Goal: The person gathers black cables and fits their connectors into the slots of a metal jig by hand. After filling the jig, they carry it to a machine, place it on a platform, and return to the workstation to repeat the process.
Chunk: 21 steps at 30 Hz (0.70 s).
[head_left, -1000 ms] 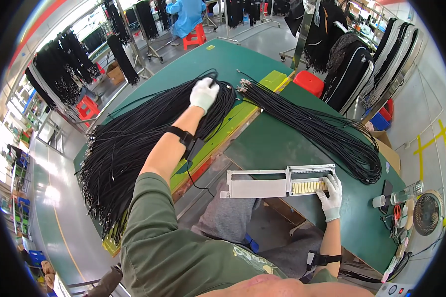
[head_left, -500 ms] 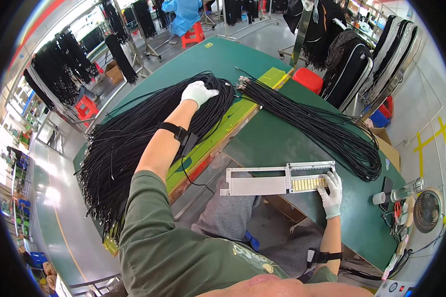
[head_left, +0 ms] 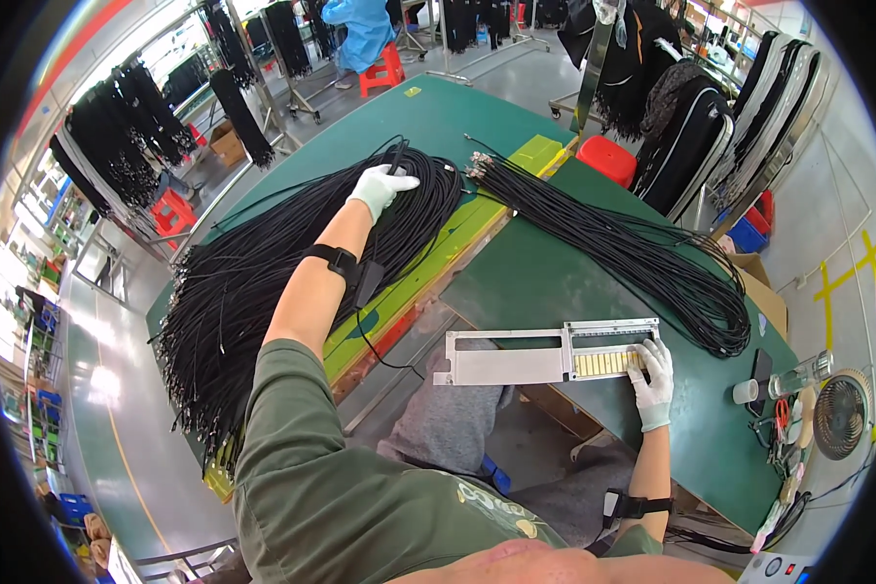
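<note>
With white-gloved left grip (head_left: 382, 189), touches the rounded, looped end of a heap of thin black cables (head_left: 263, 263); cannot tell whether pinching a strand. With white-gloved right grip (head_left: 655, 383), clasps one end of a flat, rectangular metal frame (head_left: 508, 367), brass-coloured blocks (head_left: 599, 365) just left of the fingers. Beyond right grip, on smooth green surface (head_left: 535, 287): long, bent cable bundle (head_left: 613, 234).

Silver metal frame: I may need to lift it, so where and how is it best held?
Probably at the left end of the silver metal frame, coming from the left and closing above and below: it is long and flat, and that end appears to jut past the edge of the green table. The right grip is at the other end.
</note>
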Available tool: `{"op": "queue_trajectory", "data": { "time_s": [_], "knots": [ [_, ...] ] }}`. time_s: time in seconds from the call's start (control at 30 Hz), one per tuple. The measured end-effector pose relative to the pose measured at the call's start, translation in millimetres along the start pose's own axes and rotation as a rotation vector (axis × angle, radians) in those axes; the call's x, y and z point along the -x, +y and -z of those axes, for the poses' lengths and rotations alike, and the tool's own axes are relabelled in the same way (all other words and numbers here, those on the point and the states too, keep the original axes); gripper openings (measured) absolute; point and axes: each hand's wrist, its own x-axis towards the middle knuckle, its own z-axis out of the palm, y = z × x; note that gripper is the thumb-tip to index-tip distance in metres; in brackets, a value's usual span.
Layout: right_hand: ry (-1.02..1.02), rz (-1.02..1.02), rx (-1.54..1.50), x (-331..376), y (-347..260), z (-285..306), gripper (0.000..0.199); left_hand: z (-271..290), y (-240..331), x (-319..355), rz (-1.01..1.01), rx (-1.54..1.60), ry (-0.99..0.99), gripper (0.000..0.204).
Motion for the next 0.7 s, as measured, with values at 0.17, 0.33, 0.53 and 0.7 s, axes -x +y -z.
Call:
{"op": "queue_trajectory", "data": {
  "time_s": [0.17, 0.33, 0.53, 0.7],
  "knots": [
    [-0.011, -0.05, -0.032, -2, -8, 1, 0.038, 8, 14, 19, 0.029, 0.171, -0.03, 0.029],
    [-0.006, -0.056, -0.064, -4, -7, -1, 0.035, 13, 13, 20, 0.007, 0.246, -0.11, 0.026],
    [-0.008, -0.028, -0.063, -2, -2, 0, 0.032, 13, 14, 25, 0.031, 0.356, -0.098, 0.016],
    [0.002, -0.041, -0.097, -3, -1, -2, 0.031, 14, 15, 25, -0.003, 0.326, -0.112, 0.01]
  ]
}}
